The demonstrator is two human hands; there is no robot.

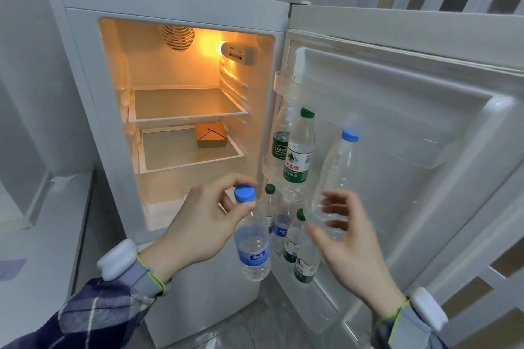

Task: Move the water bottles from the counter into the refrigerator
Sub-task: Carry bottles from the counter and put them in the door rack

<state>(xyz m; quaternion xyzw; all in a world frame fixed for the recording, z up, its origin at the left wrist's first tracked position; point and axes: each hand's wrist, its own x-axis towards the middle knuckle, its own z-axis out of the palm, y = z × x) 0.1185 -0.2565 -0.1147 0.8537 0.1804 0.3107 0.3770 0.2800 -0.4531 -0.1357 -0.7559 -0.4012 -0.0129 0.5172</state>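
Before the open fridge (85,71), my left hand (198,224) pinches a blue-capped bottle (252,246) by its neck; my right hand (348,241) grips a clear bottle (337,176) near the door shelf (268,170). Several bottles (296,156) already stand in the door; these two remain.

Upper shelf (184,106): bare, open reach.
Lower shelf (170,153): brown box (211,136) at right.
Door racks (272,170): crowded with bottles (297,150).
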